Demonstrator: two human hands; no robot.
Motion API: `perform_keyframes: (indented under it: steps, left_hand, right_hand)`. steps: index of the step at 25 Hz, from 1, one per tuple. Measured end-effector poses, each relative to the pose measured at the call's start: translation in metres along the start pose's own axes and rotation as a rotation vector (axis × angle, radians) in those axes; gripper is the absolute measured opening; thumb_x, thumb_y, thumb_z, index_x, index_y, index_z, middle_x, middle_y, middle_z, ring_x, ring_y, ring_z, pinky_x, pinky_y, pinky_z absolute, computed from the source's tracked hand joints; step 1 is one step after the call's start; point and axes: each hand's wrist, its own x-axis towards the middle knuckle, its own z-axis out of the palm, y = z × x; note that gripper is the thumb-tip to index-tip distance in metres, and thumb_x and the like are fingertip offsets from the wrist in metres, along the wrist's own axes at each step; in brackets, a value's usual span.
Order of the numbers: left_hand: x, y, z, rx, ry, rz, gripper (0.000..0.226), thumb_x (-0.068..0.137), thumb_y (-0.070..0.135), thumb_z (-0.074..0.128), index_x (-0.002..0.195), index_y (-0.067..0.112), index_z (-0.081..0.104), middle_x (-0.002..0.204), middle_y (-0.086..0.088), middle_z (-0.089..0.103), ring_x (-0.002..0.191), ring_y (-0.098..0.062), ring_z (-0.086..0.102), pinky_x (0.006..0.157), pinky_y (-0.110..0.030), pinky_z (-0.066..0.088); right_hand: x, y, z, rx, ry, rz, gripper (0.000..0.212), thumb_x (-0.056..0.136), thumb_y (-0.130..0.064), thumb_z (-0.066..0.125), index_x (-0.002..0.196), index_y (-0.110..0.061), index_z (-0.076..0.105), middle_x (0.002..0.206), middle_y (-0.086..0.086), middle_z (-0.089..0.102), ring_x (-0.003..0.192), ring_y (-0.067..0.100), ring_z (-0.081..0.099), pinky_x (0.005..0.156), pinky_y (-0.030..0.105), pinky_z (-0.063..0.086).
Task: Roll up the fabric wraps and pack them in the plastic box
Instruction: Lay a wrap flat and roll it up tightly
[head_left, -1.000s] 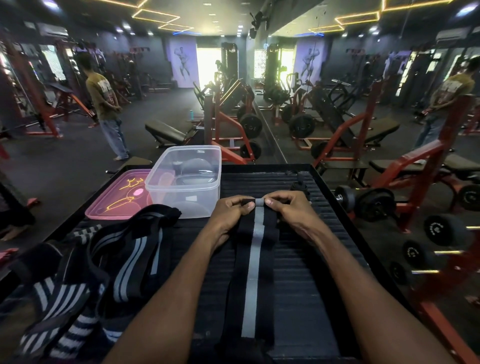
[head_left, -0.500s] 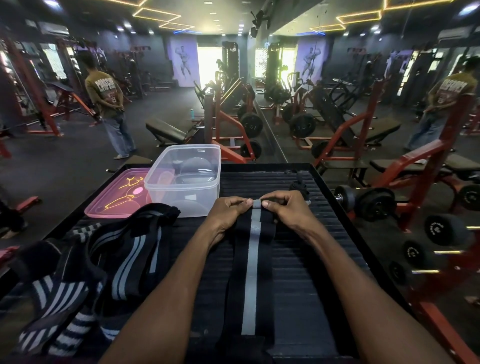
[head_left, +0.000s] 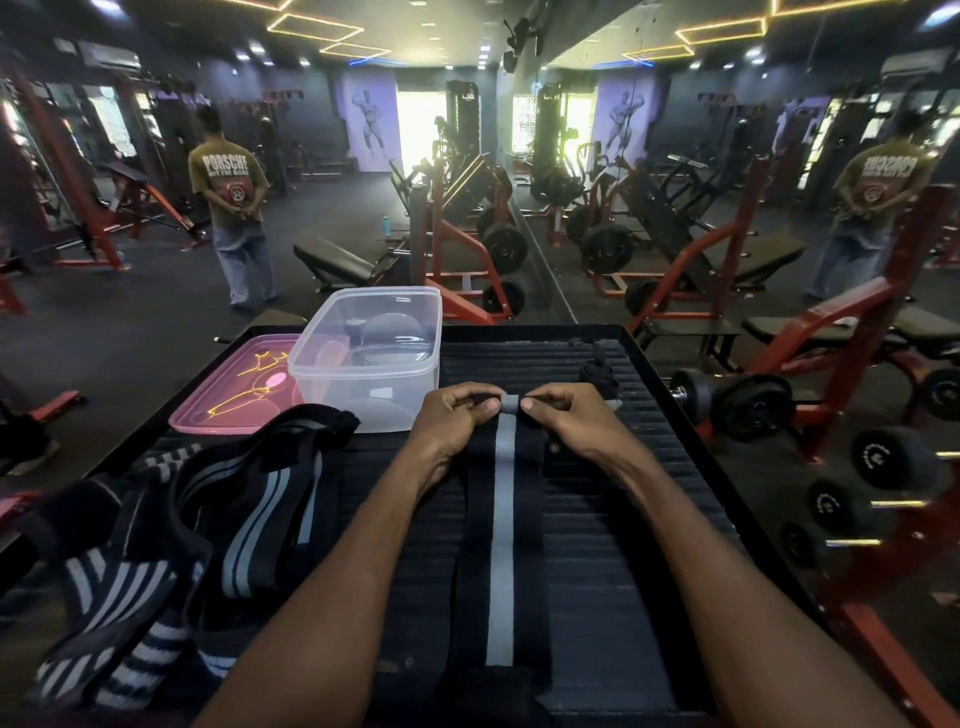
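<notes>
Pinching the rolled far end of one black wrap (head_left: 503, 545) with my left hand (head_left: 451, 422) and right hand (head_left: 566, 421), both clamped on it; the rest lies flat on the table (head_left: 649, 519). "PORSCHE" reads on a bystander's shirt (head_left: 227, 179). One clear plastic box (head_left: 370, 358), pink lid (head_left: 236, 395) beside. Loose striped wraps (head_left: 171, 545) heaped left, count unclear.

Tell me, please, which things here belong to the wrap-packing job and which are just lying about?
Job: striped wrap pinched by left hand and right hand; wrap pile; plastic box; pink lid.
Lying about: dumbbells; benches; water bottle.
</notes>
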Motion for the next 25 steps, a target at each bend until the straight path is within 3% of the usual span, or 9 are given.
perform_keyframes:
  steps: [2,6,12,15,18,22,25]
  left_hand:
    - [0.0007,-0.0013,-0.0008,-0.029,-0.028,-0.039,0.022,0.085,0.000,0.072,0.088,0.021,0.079,0.096,0.002,0.077,0.095,-0.012,0.068,0.092,-0.023,0.052]
    - [0.0025,-0.0038,0.0009,-0.004,-0.069,-0.123,0.012,0.089,0.015,0.072,0.099,0.012,0.078,0.099,-0.007,0.077,0.103,-0.022,0.070,0.097,-0.032,0.054]
    - [0.0051,-0.0043,0.0010,0.161,0.044,0.017,0.014,0.092,0.009,0.067,0.103,0.010,0.076,0.098,0.000,0.074,0.095,-0.012,0.068,0.091,-0.022,0.051]
    - [0.0018,-0.0020,0.0038,0.163,0.021,0.043,0.012,0.092,0.013,0.069,0.102,0.014,0.074,0.093,0.006,0.072,0.085,-0.002,0.066,0.081,-0.012,0.050]
    - [0.0013,-0.0029,0.0050,0.123,0.001,0.035,0.009,0.091,0.017,0.071,0.099,0.018,0.072,0.091,0.007,0.073,0.087,-0.006,0.068,0.080,-0.016,0.053]
    - [0.0026,-0.0027,0.0035,0.079,0.030,0.037,0.015,0.088,0.008,0.072,0.094,0.023,0.072,0.091,0.010,0.073,0.085,0.000,0.067,0.075,-0.009,0.049]
    - [0.0002,-0.0023,0.0068,0.047,0.002,0.014,0.020,0.086,0.003,0.072,0.095,0.021,0.073,0.090,0.012,0.073,0.086,0.002,0.067,0.073,-0.005,0.047]
  right_hand:
    - [0.0009,0.0012,0.0005,-0.037,0.039,-0.044,0.009,0.090,-0.010,0.072,0.097,-0.012,0.077,0.079,-0.005,0.072,0.063,-0.002,0.065,0.055,0.012,0.047]
    - [0.0007,-0.0009,0.0011,-0.008,0.080,-0.105,0.022,0.080,0.003,0.077,0.097,-0.010,0.077,0.077,-0.010,0.071,0.062,-0.007,0.063,0.059,0.009,0.046]
    - [-0.0050,-0.0075,0.0047,0.154,-0.037,0.029,0.017,0.094,-0.016,0.068,0.104,-0.003,0.072,0.071,0.005,0.068,0.052,0.014,0.062,0.047,0.025,0.051]
    - [-0.0029,-0.0049,0.0051,0.144,0.036,-0.028,0.012,0.093,-0.003,0.065,0.103,-0.003,0.073,0.078,0.012,0.069,0.057,0.020,0.061,0.047,0.023,0.051]
    - [-0.0024,-0.0043,0.0045,0.220,0.089,-0.053,0.019,0.089,0.004,0.067,0.099,-0.009,0.076,0.090,0.007,0.074,0.075,0.021,0.065,0.055,0.026,0.054]
    - [-0.0020,-0.0055,0.0047,0.425,-0.015,0.095,0.010,0.091,-0.014,0.071,0.096,-0.008,0.076,0.093,0.010,0.073,0.083,0.020,0.070,0.067,0.036,0.058]
    - [0.0005,-0.0011,0.0060,0.385,0.011,0.147,0.018,0.094,-0.023,0.069,0.092,-0.007,0.076,0.092,0.012,0.075,0.090,0.025,0.072,0.074,0.043,0.061]
